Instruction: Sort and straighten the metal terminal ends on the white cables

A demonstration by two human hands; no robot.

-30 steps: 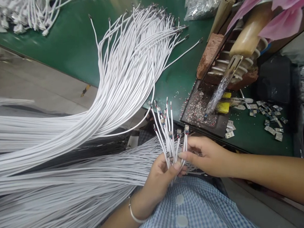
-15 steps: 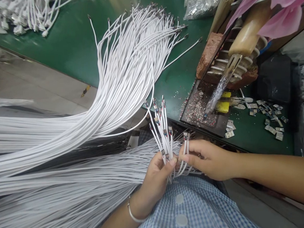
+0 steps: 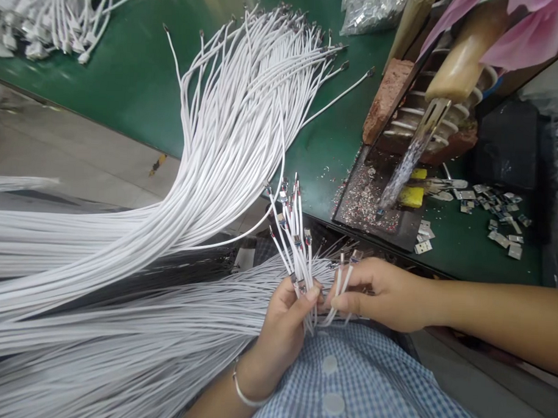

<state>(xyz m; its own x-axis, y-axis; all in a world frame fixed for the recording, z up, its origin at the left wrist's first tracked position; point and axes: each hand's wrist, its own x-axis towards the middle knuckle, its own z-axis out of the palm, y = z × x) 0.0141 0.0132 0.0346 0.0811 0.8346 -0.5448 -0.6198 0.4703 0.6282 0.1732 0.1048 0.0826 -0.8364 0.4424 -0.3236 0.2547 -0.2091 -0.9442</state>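
Note:
A small bunch of white cables [image 3: 299,234] stands upright in my left hand [image 3: 290,316], its thumb pressed across them. Their upper ends carry small metal connectors, with bits of red showing. Close to its right, my right hand [image 3: 374,294] pinches a few more white cables [image 3: 343,287] between thumb and fingers; these also end in small metal tips. Both hands are held above my lap, over a blue checked garment [image 3: 346,376]. A thick mass of long white cables [image 3: 188,315] runs off to the left beneath and behind my left hand.
A large cable bundle [image 3: 246,110] lies over the green table [image 3: 131,106]. At right, a soldering iron [image 3: 411,156] with a wooden handle rests above a debris-covered dark plate [image 3: 397,231], beside bricks [image 3: 388,94]. Loose metal connectors [image 3: 503,207] are scattered nearby. More cables [image 3: 61,18] lie top left.
The bunch in my left hand has shifted slightly left. The cables in my right hand have tilted and their tips have spread apart, with a wider gap from the left bunch.

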